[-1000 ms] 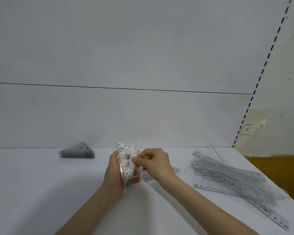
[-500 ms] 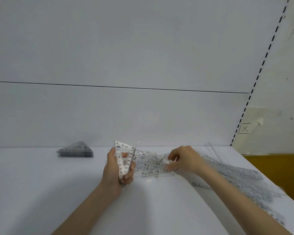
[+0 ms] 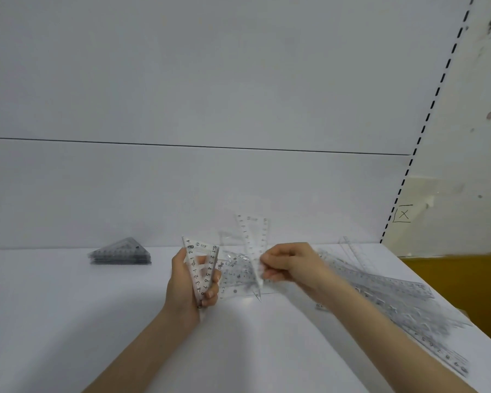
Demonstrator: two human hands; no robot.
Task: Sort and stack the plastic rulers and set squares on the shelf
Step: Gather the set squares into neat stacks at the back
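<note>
My left hand [image 3: 189,282] grips a small bunch of clear set squares [image 3: 200,260] upright above the white shelf [image 3: 68,321]. My right hand [image 3: 288,263] pinches another clear set square [image 3: 254,239], lifted and tilted, its wide end up and its tip pointing down. Under it lie a few loose clear rulers and set squares [image 3: 236,279]. A neat stack of set squares [image 3: 121,252] sits at the back left. A heap of long clear rulers [image 3: 394,299] spreads across the right side of the shelf.
The shelf's white back wall [image 3: 210,194] rises right behind the pieces. The shelf's right edge runs diagonally past the ruler heap, with a yellow-brown surface [image 3: 465,282] beyond it. A slotted upright [image 3: 425,123] stands at the back right corner.
My right hand has gone right to the loose pieces and come back up, lifting one set square off the shelf. My left hand has kept its bunch almost still.
</note>
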